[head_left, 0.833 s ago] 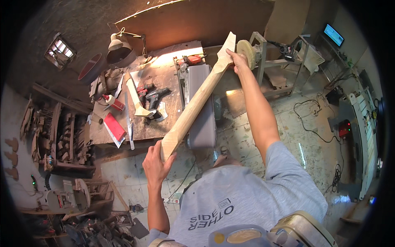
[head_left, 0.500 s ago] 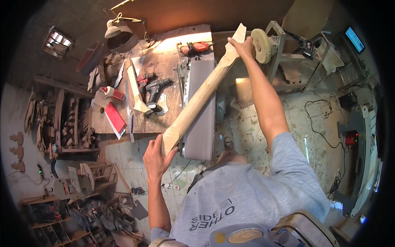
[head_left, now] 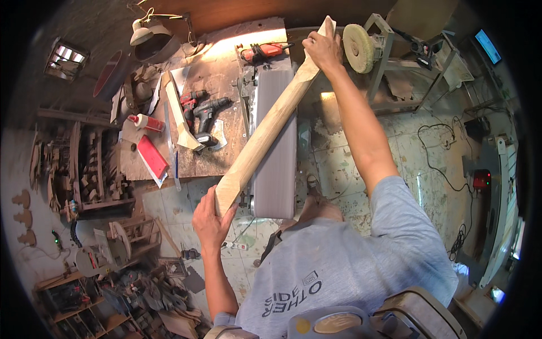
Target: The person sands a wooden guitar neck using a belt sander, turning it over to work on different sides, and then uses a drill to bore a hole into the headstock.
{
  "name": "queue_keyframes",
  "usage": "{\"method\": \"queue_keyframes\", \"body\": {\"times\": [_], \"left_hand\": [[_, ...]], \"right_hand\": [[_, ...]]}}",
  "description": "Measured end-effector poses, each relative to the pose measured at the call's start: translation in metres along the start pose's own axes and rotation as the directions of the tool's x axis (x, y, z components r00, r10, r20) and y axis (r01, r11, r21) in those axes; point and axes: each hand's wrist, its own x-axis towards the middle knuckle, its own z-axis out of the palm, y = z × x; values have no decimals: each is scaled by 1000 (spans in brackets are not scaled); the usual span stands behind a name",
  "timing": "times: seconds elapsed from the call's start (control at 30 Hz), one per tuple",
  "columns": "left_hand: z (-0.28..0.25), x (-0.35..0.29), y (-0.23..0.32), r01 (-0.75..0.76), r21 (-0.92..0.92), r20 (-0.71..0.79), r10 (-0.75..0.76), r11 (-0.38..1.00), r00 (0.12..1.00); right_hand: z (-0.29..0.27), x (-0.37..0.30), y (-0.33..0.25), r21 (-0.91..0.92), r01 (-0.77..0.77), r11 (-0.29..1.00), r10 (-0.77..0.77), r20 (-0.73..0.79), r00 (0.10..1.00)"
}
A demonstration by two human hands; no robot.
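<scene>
Long wooden piece (head_left: 272,121) held slantwise over belt sander (head_left: 276,181).
Left fingers (head_left: 209,199) part-curled, gripping near end; right fingers (head_left: 314,43) closed around far end, near buffing wheel (head_left: 357,48).

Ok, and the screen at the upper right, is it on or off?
On: the screen glows bright blue against its dimmer surroundings. What it displays is too small to make out.
</scene>
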Motion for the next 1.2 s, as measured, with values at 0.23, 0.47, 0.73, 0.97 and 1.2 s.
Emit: {"method": "queue_keyframes", "body": {"times": [0.23, 0.47, 0.73, 0.97, 1.2], "left_hand": [[-13, -31, -36, -50, 58, -31, 52, 997, 998], [-63, -44, -35, 415, 142, 414, -435, 899, 800], [-34, -31, -60, 47, 30, 198, -52, 998, 979], [1, 37, -17, -93, 19, 164, 89, 995, 982], [38, 103, 45, -106, 28, 191, 98, 994, 977]], "right_hand": [[-10, -33, -48, 4, -21, 1000, 21, 92, 996], [-4, -74, -77, -3, -21, 1000, 21, 77, 997], [-4, -65, -72, -37, -28, 999, 31, 69, 997], [-9, -6, 17, -144, -50, 988, 50, 3, 999], [-17, 58, 109, -146, -40, 989, 40, -7, 999]]}}
